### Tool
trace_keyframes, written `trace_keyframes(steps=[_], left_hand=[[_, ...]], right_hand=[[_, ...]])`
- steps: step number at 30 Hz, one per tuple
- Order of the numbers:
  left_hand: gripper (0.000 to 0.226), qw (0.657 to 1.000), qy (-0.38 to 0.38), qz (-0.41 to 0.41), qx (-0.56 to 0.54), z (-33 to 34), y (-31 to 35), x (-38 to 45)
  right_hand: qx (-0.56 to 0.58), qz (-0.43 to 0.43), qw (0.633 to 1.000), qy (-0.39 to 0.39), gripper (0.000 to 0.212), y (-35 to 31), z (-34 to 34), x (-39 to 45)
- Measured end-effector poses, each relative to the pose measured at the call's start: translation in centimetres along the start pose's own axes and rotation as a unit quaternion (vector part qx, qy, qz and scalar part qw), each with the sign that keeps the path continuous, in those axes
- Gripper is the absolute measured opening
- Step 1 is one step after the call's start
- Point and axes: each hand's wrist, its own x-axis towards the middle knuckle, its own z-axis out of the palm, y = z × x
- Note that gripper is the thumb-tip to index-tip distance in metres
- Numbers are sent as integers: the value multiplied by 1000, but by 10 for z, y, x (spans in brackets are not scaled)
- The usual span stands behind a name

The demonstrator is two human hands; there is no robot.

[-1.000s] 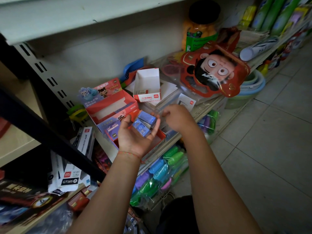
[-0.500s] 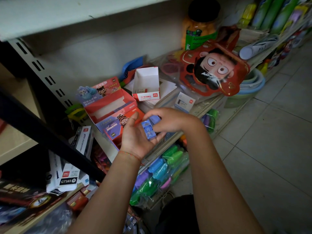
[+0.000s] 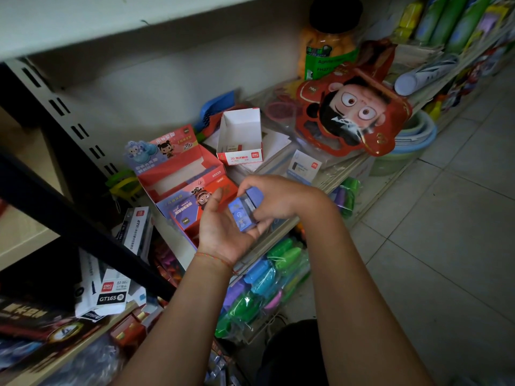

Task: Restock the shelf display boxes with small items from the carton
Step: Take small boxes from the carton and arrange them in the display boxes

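Left hand: the left hand lies palm up just off the shelf's front edge, fingers loosely curled round a few small blue packets — a cupped grip that serves as a tray, so the items can be drawn off one at a time.
Right hand: the right hand is turned over the left palm, fingertips pinching a purple-blue packet at the top of the stack; likely picking it out for placing.
Nearest box: the red open display box sits at the shelf's front edge, directly behind the left hand — near enough that a packet need only go a short way.
Second box: a red box with a cartoon header card stands behind it, its tray showing much bare white card.
Far box: the small white box sits further back toward the wall, nearly empty.
Carton: I cannot tell which is the supply carton.
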Motion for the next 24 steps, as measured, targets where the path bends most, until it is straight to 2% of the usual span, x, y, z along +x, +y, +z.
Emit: trace_keyframes(steps=[5, 9, 12, 15, 16, 17, 19, 22, 24], left_hand=[[55, 1000, -13, 9, -18, 2, 1, 0], [50, 999, -27, 10, -37, 3, 1, 1], [44, 999, -16, 15, -50, 5, 1, 2], [45, 998, 17, 22, -52, 6, 3, 4], [39, 998, 34, 32, -35, 6, 2, 5], [31, 998, 53, 44, -5, 7, 2, 6], [20, 991, 94, 65, 63, 9, 0, 6], [11, 981, 136, 78, 118, 11, -3, 7], [10, 978, 147, 74, 132, 12, -4, 7]], right_hand=[[56, -21, 995, 84, 18, -3, 3, 6], [197, -12, 974, 111, 11, -6, 8, 12], [352, -37, 923, 150, 12, -7, 5, 13], [511, -74, 828, 218, 14, -2, -6, 13], [527, -68, 812, 242, 14, 2, -11, 12], [519, -50, 813, 260, 12, 7, -13, 10], [428, 7, 862, 273, 12, 17, -15, 8], [224, 104, 941, 229, 26, 31, -11, 11], [112, 130, 963, 205, 37, 35, -7, 14]])
